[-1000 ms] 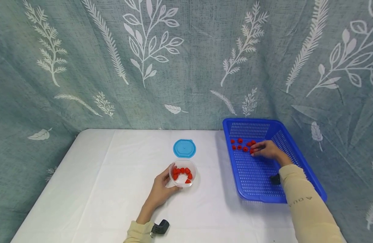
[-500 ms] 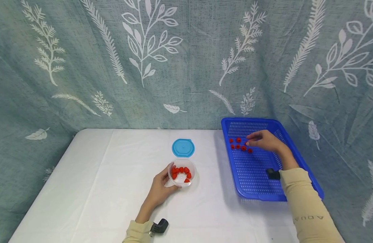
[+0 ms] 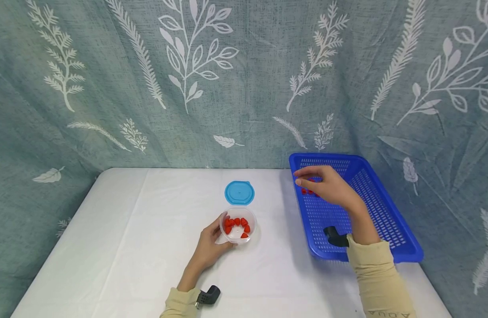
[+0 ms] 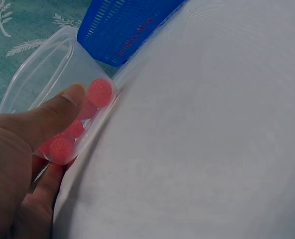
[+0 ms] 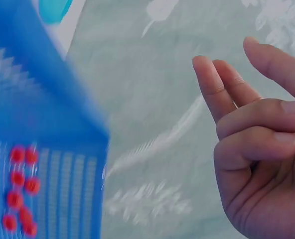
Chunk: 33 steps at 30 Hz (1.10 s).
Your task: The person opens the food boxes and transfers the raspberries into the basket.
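Note:
My left hand (image 3: 209,247) holds a clear round plastic container (image 3: 236,232) upright on the white table, thumb on one side and fingers curled round the other. Several red raspberries (image 3: 244,221) lie inside it, their bumpy skin showing through the wall in the left wrist view. My right hand (image 3: 331,187) hovers over the back left part of a blue plastic basket (image 3: 347,223). Its thumb stands apart from the fingers in the right wrist view, and nothing shows between them. More raspberries (image 5: 18,153) rest on the basket floor, partly hidden by this hand in the head view.
A round blue lid (image 3: 239,193) lies flat on the table (image 3: 148,247) just behind the container. Behind the table hangs a green curtain (image 3: 251,88) with white leaf prints. The basket stands along the table's right side.
My right hand has lifted from among the raspberries and moved left toward the basket's left rim. The left hand and the container have stayed in place.

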Each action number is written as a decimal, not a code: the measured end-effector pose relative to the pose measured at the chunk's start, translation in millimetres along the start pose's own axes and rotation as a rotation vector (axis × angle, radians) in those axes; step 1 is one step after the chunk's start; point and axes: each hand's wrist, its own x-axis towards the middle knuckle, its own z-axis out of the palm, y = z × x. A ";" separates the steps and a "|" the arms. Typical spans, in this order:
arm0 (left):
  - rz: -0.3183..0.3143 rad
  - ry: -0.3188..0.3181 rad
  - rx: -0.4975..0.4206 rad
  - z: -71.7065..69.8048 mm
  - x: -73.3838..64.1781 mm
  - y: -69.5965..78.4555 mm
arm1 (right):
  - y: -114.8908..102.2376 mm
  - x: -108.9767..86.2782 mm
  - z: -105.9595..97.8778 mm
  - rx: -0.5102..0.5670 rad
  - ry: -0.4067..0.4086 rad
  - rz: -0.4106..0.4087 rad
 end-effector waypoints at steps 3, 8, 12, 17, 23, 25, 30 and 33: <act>0.002 -0.001 -0.007 0.1 0.1 -1.3 | -10.0 -3.4 19.7 0.025 0.006 -0.038; 0.002 -0.006 -0.015 0.4 1.1 -2.9 | -14.3 -7.4 57.9 0.049 -0.015 -0.039; 0.007 -0.006 -0.013 0.3 1.2 -3.1 | -13.7 -8.1 92.3 0.082 -0.036 -0.047; 0.016 -0.009 -0.013 -0.5 0.8 -1.4 | -10.5 -5.4 135.8 0.090 -0.064 -0.063; 0.024 -0.017 -0.018 -2.0 0.6 -0.4 | -6.0 2.9 174.8 -0.013 -0.034 -0.022; 0.027 -0.015 -0.016 -2.2 0.6 -0.7 | -5.4 6.4 183.2 -0.080 -0.022 -0.004; 0.019 -0.006 0.001 -1.8 0.2 -1.3 | -9.4 13.8 193.6 -0.266 -0.012 0.035; 0.009 0.000 0.004 -1.4 0.4 -1.2 | -12.9 16.4 194.8 -0.363 -0.023 0.046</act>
